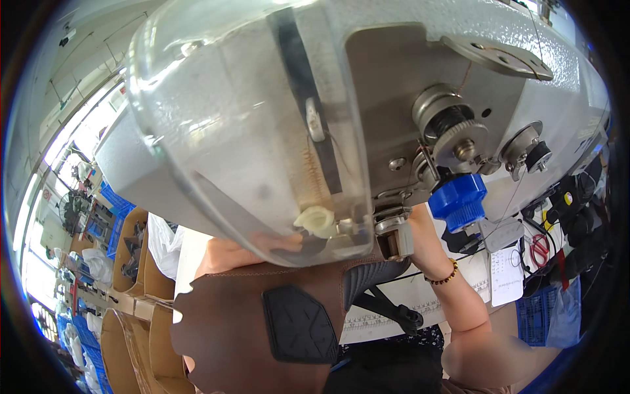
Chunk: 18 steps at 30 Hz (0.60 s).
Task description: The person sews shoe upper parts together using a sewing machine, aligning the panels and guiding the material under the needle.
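Note:
A brown leather shoe upper [223, 328] with a scalloped left edge, a black patch [300, 325] and a ribbed black collar [371, 279] lies under the head of a sewing machine [216, 151]. My left hand [226, 255] grips its far edge, with the fingers partly seen through the machine's clear guard [262, 190]. On the other side of the presser area [394, 240], my right hand [419, 226] reaches in behind the machine head beside the upper. Its fingers are hidden there. A beaded bracelet [443, 274] circles the right wrist.
The machine head fills the upper view, with a blue knob [457, 200] and thread discs [453, 125] jutting out. A printed ruler [374, 322] runs along the white table. Red-handled scissors [539, 251] lie right, above a blue crate [533, 322]. Cardboard boxes [125, 348] stand left.

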### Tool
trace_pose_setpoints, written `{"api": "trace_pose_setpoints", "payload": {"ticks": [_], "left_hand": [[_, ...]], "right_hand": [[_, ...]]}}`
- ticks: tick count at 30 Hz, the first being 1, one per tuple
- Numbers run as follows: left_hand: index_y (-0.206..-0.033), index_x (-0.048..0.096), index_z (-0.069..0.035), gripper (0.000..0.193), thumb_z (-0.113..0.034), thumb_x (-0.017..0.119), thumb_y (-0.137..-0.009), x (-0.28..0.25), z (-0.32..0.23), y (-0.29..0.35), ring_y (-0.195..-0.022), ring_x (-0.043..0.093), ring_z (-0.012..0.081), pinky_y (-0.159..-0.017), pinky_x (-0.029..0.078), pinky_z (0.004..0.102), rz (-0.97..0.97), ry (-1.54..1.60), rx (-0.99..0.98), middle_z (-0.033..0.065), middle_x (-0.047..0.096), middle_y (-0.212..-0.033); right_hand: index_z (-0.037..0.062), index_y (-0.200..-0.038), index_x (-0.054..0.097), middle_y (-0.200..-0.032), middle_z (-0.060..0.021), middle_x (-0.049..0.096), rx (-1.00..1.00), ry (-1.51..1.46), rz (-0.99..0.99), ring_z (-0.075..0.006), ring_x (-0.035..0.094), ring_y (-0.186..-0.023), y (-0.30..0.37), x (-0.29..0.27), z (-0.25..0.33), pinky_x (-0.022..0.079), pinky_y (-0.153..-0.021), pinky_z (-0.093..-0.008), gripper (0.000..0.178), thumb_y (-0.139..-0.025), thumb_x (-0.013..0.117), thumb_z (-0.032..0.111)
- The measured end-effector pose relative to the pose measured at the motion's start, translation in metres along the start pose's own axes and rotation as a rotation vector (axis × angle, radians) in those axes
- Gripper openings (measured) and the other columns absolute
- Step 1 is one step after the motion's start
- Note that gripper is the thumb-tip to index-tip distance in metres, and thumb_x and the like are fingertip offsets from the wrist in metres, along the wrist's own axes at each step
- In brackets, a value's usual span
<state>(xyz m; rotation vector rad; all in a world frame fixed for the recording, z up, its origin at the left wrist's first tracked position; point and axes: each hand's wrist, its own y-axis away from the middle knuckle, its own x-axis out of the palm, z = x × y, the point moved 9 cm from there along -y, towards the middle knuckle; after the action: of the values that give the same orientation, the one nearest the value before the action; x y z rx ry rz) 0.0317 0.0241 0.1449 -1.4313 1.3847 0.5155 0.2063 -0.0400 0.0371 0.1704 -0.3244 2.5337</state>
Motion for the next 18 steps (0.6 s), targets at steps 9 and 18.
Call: {"api": "trace_pose_setpoints", "payload": {"ticks": [9,18], "left_hand": [[-0.106,0.062,0.003,0.03,-0.006,0.053,-0.078,-0.002,-0.002,0.0,-0.098,0.061,0.0318,-0.088,0.046,0.0361,-0.032,0.037,-0.047,0.0222,0.061,-0.108],[-0.105,0.063,0.002,0.03,-0.005,0.052,-0.077,0.003,-0.009,0.015,-0.099,0.06,0.0318,-0.088,0.046,0.0363,-0.121,0.091,-0.158,0.0214,0.061,-0.107]], "right_hand": [[-0.0066,-0.079,0.065,-0.064,0.0006,0.059,-0.04,0.026,0.018,-0.0021,0.045,-0.06,0.001,-0.001,-0.001,0.037,-0.051,-0.0203,0.021,-0.083,0.056,0.012],[-0.0033,-0.061,0.052,-0.056,0.0036,0.047,-0.046,0.093,0.002,-0.0019,0.038,-0.056,0.005,-0.002,0.003,0.03,-0.048,-0.0218,0.022,-0.079,0.057,0.008]]}}
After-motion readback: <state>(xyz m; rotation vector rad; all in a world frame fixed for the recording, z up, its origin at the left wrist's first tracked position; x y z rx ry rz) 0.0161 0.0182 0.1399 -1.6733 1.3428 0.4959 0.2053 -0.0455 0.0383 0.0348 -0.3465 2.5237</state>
